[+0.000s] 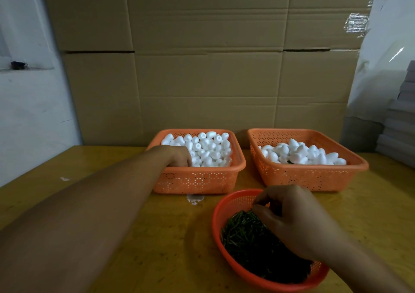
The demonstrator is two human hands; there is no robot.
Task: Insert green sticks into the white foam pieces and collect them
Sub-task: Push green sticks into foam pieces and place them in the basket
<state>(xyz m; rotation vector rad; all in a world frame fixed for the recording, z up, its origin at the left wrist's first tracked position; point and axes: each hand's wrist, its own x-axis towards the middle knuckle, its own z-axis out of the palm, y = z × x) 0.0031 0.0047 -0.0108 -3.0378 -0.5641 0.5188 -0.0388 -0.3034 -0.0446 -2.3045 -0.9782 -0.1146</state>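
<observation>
A wall of flattened cardboard boxes (pixel 202 56) backs a yellow wooden table (pixel 170 236), with a pale wall at the far left and a stack of grey sheets at the far right.

Furthest left, the left forearm stretches forward across the table, and the left hand (pixel 177 156) is sunk knuckles-up into the near left corner of the left basket (pixel 195 180). That orange basket is heaped with white foam pieces (pixel 206 149), small egg shapes lying every way. The fingers are curled down into the pile, and their tips are buried, so I cannot tell whether they already hold a piece.

Next, nearer the person, sits a round red bowl (pixel 219 225) full of green sticks (pixel 244 229). The sticks lie mostly flat, their long axes running roughly from near left to far right. The right hand (pixel 296 220) hovers over the bowl's far half, wrist bent down, thumb and forefinger drawn together just above the pile. Whether a stick is pinched between them is too small to make out.

At the right, the right basket (pixel 310 178) holds more foam pieces (pixel 301 153), with a dark green bit showing among them, so it looks like the collecting place.

The coming move likely turns on bringing the two hands together between the baskets and the bowl, stick end lined up with a foam piece.
</observation>
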